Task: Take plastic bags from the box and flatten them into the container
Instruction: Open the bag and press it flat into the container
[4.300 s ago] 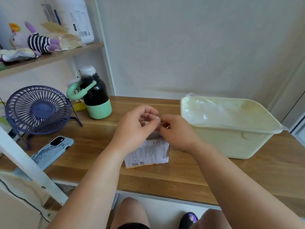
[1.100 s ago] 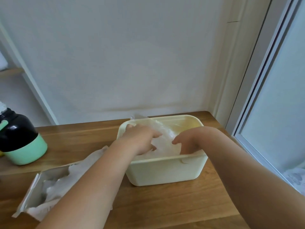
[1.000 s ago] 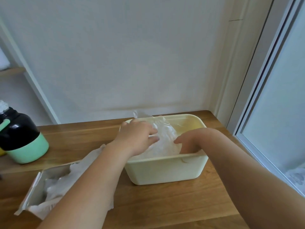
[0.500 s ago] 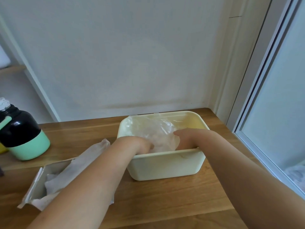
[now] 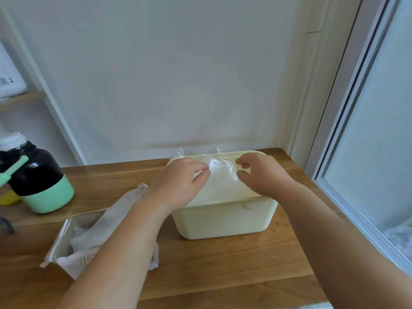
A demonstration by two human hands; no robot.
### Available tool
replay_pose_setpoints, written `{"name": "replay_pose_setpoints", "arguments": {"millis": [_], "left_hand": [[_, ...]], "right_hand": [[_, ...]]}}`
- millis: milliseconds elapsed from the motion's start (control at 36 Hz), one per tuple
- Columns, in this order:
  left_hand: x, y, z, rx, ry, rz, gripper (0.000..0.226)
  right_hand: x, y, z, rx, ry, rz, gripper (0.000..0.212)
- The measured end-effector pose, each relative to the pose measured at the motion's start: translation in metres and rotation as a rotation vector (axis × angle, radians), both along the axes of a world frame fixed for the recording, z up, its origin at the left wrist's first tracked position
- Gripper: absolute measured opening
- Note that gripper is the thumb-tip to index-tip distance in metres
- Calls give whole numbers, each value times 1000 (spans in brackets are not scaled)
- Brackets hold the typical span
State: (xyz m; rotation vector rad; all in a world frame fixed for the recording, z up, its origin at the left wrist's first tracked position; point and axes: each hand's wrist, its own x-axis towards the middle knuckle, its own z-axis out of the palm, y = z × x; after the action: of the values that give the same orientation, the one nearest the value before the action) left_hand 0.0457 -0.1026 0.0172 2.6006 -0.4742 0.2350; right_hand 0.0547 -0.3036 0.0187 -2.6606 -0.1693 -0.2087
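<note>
Two bare hands work over the container: the left hand [image 5: 178, 182] curls its fingers onto a clear plastic bag [image 5: 220, 177], apparently gripping the crumpled film. The right hand [image 5: 264, 178] has thumb and forefinger curled at the bag's other edge, though I cannot tell whether they actually pinch it. The bag lies in the top of the pale yellow container [image 5: 225, 219], puffed and creased rather than flat, its far edge poking above the rim. By my judgement this bag is delivered but not yet pressed down, and more remain: the open box [image 5: 60, 244], left of the container and partly under the left forearm, shows white bags inside. Everything sits on a wooden table [image 5: 223, 268] in a corner, with a black-and-green bottle [image 5: 38, 179] at the left, a plain white wall behind and a window [image 5: 379, 130] along the right.
</note>
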Motion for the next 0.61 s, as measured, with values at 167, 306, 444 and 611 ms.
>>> {"name": "replay_pose_setpoints", "arguments": {"millis": [167,306,444,611], "left_hand": [[-18,0,-11,-107,33,-65,25],[-30,0,-17,-3,-74,-105,39],[-45,8,-28,62,-182,-90,32],[-77,37,-15,-172,-428,76,40]], "right_hand": [[-25,2,-12,153,-396,-68,26],[-46,11,-19,213,-677,-81,20],[-60,24,-24,259,-617,-46,21],[-71,51,-21,354,-504,15,23]]}}
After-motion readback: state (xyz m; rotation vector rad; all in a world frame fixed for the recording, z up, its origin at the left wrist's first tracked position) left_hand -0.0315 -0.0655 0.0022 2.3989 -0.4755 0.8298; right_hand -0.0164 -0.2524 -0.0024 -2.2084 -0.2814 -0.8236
